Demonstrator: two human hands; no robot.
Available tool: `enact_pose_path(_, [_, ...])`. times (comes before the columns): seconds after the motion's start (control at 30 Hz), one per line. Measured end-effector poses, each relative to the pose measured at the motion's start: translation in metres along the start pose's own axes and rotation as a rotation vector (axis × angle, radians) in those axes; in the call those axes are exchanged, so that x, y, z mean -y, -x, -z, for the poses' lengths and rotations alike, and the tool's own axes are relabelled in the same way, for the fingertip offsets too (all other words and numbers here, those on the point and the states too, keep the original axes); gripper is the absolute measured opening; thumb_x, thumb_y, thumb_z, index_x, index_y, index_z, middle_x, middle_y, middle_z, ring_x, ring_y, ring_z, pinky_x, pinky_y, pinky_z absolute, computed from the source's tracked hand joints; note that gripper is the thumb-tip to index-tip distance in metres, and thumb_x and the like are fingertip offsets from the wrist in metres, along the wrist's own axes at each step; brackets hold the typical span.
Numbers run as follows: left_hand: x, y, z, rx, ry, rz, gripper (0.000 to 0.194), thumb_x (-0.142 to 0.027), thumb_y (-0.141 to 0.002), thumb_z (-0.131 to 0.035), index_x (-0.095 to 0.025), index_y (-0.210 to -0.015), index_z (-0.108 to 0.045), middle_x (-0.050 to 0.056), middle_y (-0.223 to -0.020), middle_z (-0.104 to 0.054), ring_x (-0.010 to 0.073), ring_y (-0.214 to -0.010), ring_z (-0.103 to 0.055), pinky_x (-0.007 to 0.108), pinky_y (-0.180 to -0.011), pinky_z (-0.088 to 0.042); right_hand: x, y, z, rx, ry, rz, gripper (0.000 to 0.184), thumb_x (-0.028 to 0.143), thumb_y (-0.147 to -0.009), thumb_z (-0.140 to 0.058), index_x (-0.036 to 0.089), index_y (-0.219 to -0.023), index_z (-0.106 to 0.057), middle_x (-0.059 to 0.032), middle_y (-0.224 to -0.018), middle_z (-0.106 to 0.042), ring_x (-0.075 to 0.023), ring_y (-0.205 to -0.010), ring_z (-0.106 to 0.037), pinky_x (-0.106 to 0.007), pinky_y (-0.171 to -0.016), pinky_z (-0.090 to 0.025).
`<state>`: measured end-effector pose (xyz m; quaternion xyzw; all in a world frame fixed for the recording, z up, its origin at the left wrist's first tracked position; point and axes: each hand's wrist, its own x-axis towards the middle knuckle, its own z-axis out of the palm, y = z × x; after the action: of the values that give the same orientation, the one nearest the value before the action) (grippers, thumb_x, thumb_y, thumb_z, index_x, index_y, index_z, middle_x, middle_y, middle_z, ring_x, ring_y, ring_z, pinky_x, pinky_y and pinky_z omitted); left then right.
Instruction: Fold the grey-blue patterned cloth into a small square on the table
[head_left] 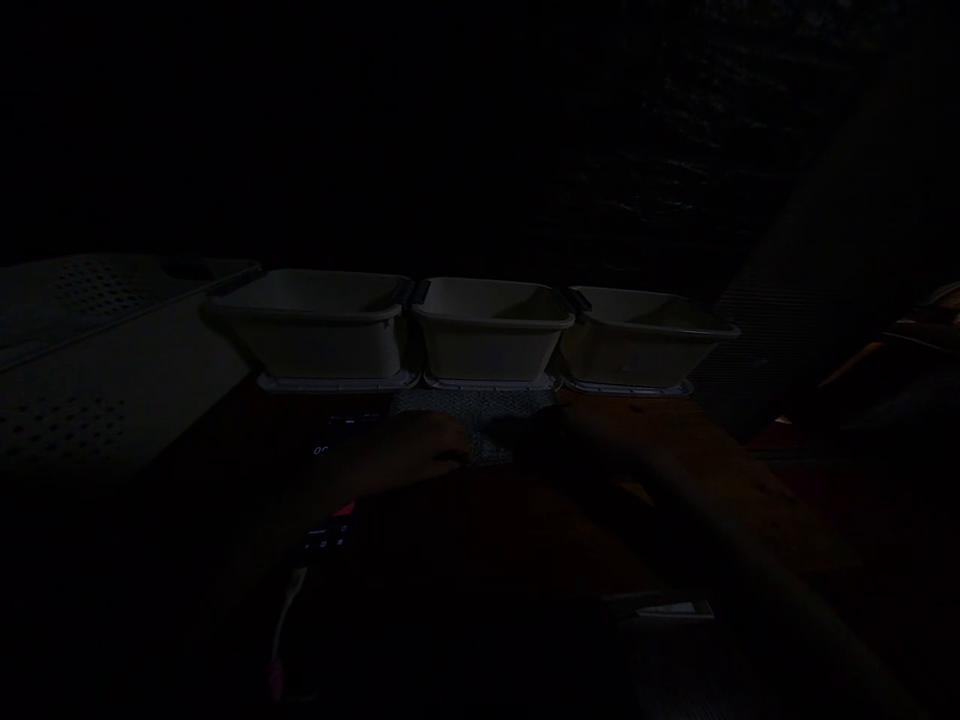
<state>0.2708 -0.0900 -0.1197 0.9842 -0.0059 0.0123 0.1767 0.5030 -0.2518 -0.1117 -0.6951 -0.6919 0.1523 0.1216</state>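
Note:
The picture is very dark. My left hand (431, 437) reaches in over the left part of a grey speckled mat or cloth (480, 403). Its fingers look curled downward and closed, and whatever they may hold is lost in shadow. My right hand (544, 432) is a dim shape over the mat's right part, near the left one. The right fingers are too dark to make out. Under my left forearm lies a lit phone (326, 538), partly covered, with a pale cable (285, 605) running from its near end.
Behind the mat stand three pale bins in a row: a left bin (322, 345), a middle bin (491, 350) and a right bin (634, 355). A perforated pale basket (187, 370) is at far left. The wooden table (720, 455) carries a small pale flat object (675, 610) near the front.

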Motion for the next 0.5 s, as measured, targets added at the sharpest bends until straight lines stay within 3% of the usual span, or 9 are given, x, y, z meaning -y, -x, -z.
enact_pose_path(0.13, [-0.002,0.001,0.004,0.014,-0.002,-0.009,0.025,-0.012,-0.09,-0.055,-0.022,-0.105,-0.072,0.005,-0.105,-0.069,0.0182,-0.095,-0.063,0.027,-0.081,-0.044,0.014,-0.006,-0.013,-0.023,-0.032,0.056,0.022,0.026,-0.088,-0.056,0.016,-0.103,-0.07,-0.0098,-0.099,-0.072,-0.017,-0.079,-0.066,-0.024,-0.063,-0.046])
enact_pose_path(0.33, [-0.007,0.003,0.009,0.038,0.019,0.017,0.031,-0.01,-0.091,-0.054,-0.026,-0.111,-0.072,0.002,-0.106,-0.071,0.0151,-0.096,-0.064,0.023,-0.082,-0.045,0.012,-0.02,-0.032,-0.006,0.039,0.094,0.019,0.021,-0.089,-0.055,0.016,-0.096,-0.072,-0.0093,-0.095,-0.073,-0.0146,-0.071,-0.063,-0.025,-0.059,-0.043])
enact_pose_path(0.5, [0.015,0.007,0.018,-0.07,-0.041,0.086,0.023,-0.014,-0.091,-0.057,-0.022,-0.106,-0.072,0.003,-0.103,-0.071,0.0156,-0.094,-0.065,0.024,-0.082,-0.046,0.015,-0.018,-0.034,-0.021,0.06,0.109,0.018,0.015,-0.09,-0.055,0.014,-0.093,-0.072,-0.0095,-0.09,-0.072,-0.0134,-0.067,-0.062,-0.024,-0.057,-0.043])
